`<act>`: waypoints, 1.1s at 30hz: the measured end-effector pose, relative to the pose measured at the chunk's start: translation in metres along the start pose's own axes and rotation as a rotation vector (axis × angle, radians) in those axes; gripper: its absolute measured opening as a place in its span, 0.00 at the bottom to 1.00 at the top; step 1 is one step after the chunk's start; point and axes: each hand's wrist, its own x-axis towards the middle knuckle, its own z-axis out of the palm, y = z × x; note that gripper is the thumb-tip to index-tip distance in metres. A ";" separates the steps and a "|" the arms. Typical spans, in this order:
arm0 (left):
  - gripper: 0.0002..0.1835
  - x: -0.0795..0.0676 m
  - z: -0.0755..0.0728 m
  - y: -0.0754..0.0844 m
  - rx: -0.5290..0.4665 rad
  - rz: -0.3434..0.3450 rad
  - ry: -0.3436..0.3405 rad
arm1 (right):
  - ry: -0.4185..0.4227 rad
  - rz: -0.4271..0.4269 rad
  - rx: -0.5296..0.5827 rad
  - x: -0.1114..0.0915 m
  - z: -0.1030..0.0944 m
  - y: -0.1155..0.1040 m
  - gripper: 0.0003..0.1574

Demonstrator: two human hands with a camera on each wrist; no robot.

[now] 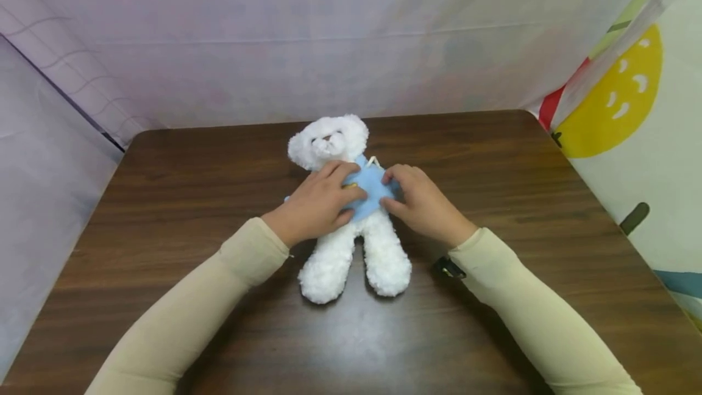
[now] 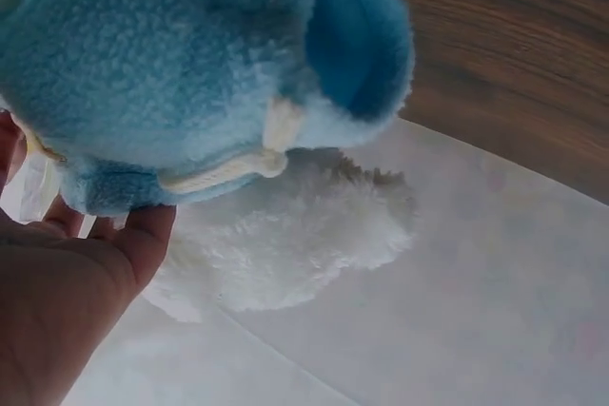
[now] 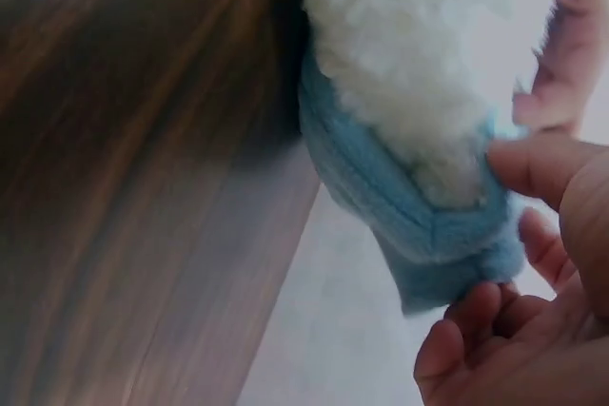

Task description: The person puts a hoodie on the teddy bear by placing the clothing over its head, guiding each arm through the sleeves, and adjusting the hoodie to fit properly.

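A white plush teddy bear (image 1: pixel 388 258) lies on its back on the table, its head toward the far edge and its legs toward me. It wears a fleecy blue jacket (image 1: pixel 373 188) with a cream drawstring (image 2: pixel 228 170). My left hand (image 1: pixel 323 200) reaches across the bear's front and holds the jacket cloth between thumb and fingers. In the left wrist view, one sleeve opening (image 2: pixel 352 45) gapes with only blue lining visible inside. My right hand (image 1: pixel 425 203) pinches the jacket at the bear's other side, thumb at the hem (image 3: pixel 447 225) and fingers beneath the cloth.
Dark brown wood covers the table (image 1: pixel 192 169). A pale cloth curtain (image 1: pixel 329 35) hangs behind its far edge, and a printed sheet with a yellow fruit (image 1: pixel 620 96) hangs on the right. A small black device (image 1: pixel 451 268) sits under the right wrist.
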 end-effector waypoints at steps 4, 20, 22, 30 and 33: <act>0.15 0.002 0.001 0.000 -0.002 -0.016 0.000 | 0.025 -0.009 -0.060 0.002 0.005 -0.004 0.14; 0.19 0.001 0.000 -0.001 0.017 -0.028 -0.029 | 0.066 -0.215 -0.228 -0.007 0.004 0.002 0.21; 0.20 0.001 0.000 -0.002 0.017 -0.027 -0.033 | 0.060 -0.227 -0.249 -0.004 0.005 0.002 0.18; 0.20 0.002 -0.001 -0.002 -0.004 -0.071 -0.049 | 0.047 -0.322 -0.376 0.001 0.009 -0.002 0.14; 0.21 0.003 -0.003 -0.001 -0.016 -0.089 -0.055 | 0.057 -0.344 -0.376 0.001 0.009 -0.003 0.14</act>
